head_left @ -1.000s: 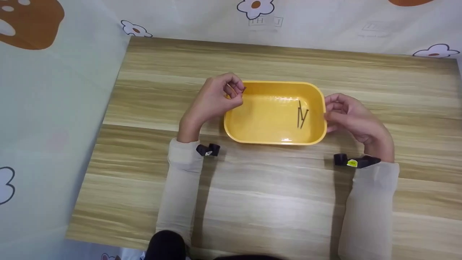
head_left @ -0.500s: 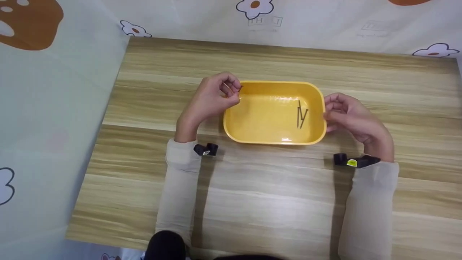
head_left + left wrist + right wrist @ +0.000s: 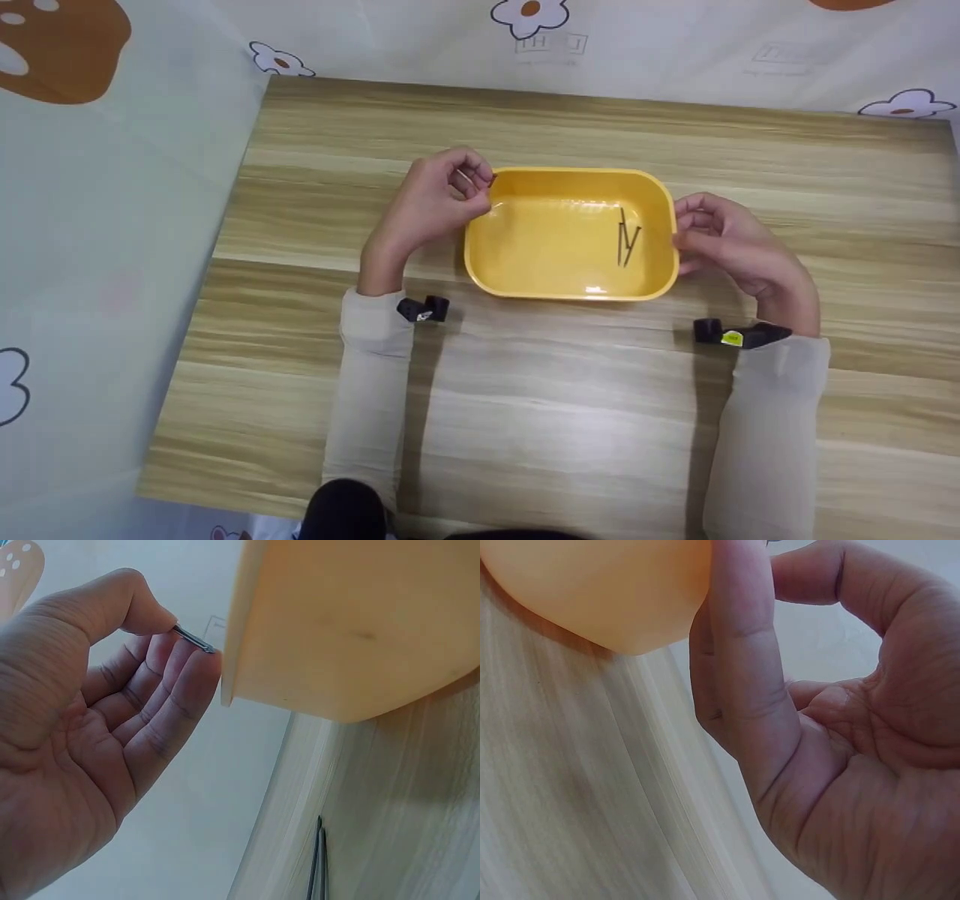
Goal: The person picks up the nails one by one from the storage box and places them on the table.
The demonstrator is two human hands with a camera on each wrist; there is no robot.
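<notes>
A yellow plastic bin [image 3: 555, 296] stands on the table. My left hand [image 3: 427, 199], at its back left corner, pinches a small dark nail [image 3: 196, 640] between thumb and fingertips, right beside the rim in the left wrist view. Inside the bin, toward its right end, lie three dark nails [image 3: 627, 240], partly crossed. My right hand [image 3: 731, 240] holds the bin's right end, thumb at the rim and fingers along the outer wall [image 3: 622, 600]. Its fingertips run out of the right wrist view at the top, where a tiny dark bit shows beside the thumb.
In the left wrist view, more thin dark nails [image 3: 318, 862] lie on the wood-grain table [image 3: 562, 420]. A patterned cloth [image 3: 660, 52] hangs along the back and left sides. Black wrist cameras [image 3: 424, 309] sit at both sleeve cuffs.
My left hand has drifted slightly left with the pinched nail, from over the bin's inside toward its left rim. The bin, the nails in it and my right hand have stayed put.
</notes>
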